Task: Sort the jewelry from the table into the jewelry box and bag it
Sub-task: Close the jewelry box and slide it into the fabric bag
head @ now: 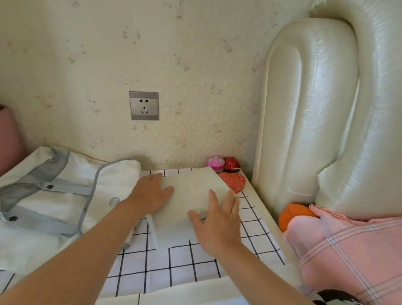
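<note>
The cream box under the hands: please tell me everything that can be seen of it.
The cream box is flat and rectangular, with a smooth, matte lid that looks closed. It lies turned at an angle on the checked cloth, near the wall. The left hand rests flat on its left part, and the right hand covers its near right corner. The red heart-shaped box sits right beside its far right edge.

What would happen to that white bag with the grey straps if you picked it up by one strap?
The white fabric bag with grey straps would probably sag and fold, since it lies flat and creased on the table with its straps curled loosely. It looks light, as nothing bulges inside it. It seems unlikely to slide by itself, being soft cloth spread wide.
</note>
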Motion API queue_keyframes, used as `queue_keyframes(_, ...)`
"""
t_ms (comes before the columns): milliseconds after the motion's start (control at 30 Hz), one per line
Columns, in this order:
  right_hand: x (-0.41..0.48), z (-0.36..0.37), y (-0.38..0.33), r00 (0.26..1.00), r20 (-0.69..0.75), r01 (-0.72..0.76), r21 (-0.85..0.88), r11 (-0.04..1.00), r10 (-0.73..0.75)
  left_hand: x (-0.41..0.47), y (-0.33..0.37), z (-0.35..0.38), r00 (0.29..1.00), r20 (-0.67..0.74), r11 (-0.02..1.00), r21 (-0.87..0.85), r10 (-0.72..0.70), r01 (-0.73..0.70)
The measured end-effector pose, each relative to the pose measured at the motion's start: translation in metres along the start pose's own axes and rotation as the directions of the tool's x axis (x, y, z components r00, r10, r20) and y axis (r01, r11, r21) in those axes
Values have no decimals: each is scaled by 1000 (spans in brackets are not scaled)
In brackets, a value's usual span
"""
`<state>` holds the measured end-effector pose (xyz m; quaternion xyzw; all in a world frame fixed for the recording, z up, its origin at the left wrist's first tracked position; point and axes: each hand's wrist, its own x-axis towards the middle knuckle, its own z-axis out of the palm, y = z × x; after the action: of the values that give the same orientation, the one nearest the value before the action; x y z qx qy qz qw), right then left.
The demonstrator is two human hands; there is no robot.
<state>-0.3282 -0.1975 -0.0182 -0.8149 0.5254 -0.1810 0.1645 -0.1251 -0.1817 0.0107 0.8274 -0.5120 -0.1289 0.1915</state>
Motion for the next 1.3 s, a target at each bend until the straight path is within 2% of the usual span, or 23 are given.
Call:
queue_keyframes(100, -3, -4, -6, 995, 75, -87, 220, 972, 72, 4, 3, 0, 1000, -25, 998, 64, -4, 6)
queue_keyframes(167, -2, -7, -9, 992, 96, -111, 298, 948, 85, 3, 2, -3, 999, -37, 998, 56, -23, 25)
queue_keyframes(300, 5, -3, -11, 993, 105, -75, 287, 955, 47, -12, -2, -7, 997, -46, 995, 85, -56, 59)
queue_keyframes(433, 17, -6, 1, 995, 98, -2, 296, 955, -28, -37, -9, -1, 990, -129, 996, 65, -60, 69)
queue_keyframes(500, 19, -5, 5, 998, 57, -35, 346, 938, 16, -44, -12, 3, 985, -161, 997, 47, -56, 64)
queue_keyframes(567, 16, 0, 5, 991, 35, -129, 423, 897, 126, -45, -15, 3, 988, -145, 998, -18, -59, 56)
queue_keyframes(633, 8, 4, 3, 974, 118, -227, 473, 852, 194, -44, -15, 1, 996, -71, 992, -118, -59, 50)
queue_keyframes(733, 2, 8, 3, 963, 220, -248, 493, 834, 157, -44, -8, -2, 997, -1, 977, -202, -71, 69)
queue_keyframes(867, 14, -2, 6, 968, 209, -232, 538, 810, 138, -55, -2, 1, 993, -71, 973, -220, -90, 72)
queue_keyframes(1033, 26, -35, 19, 972, 235, -120, 459, 880, 10, -72, -3, 16, 993, -109, 952, -305, -55, 20)
queue_keyframes(1133, 34, -37, 25, 972, 237, -88, 389, 917, -8, -73, -3, 21, 998, -46, 906, -424, -36, 13)
queue_keyframes(1233, 28, -27, 22, 951, 307, -144, 381, 913, 22, -75, 9, 26, 995, 73, 822, -562, -66, 95)
queue_keyframes(1300, 25, -21, 22, 954, 298, -129, 363, 923, 16, -76, 13, 31, 992, 77, 783, -610, -98, 124)
